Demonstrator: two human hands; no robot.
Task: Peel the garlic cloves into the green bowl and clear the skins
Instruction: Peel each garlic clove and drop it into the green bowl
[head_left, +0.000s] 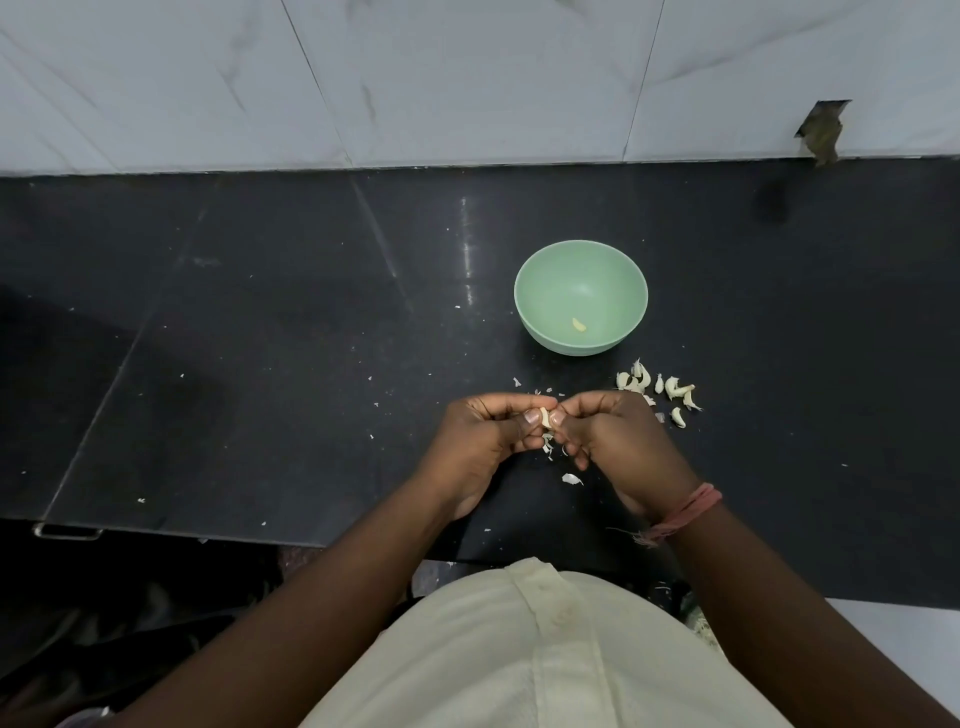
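Note:
A green bowl (581, 260) stands on the black counter, with one peeled clove (579, 325) lying inside near its front wall. Just in front of the bowl, my left hand (483, 441) and my right hand (613, 441) meet, both pinching a single garlic clove (545, 417) between thumbs and fingertips. Bits of skin hang below that clove. Several unpeeled cloves (657, 387) lie in a loose heap to the right of my hands. A piece of skin (571, 478) lies on the counter under my hands.
Small white skin flakes (517, 383) are scattered over the black counter (260, 364). A white tiled wall (467, 78) runs along the back. A metal handle (67, 531) sits under the counter's front edge at the left.

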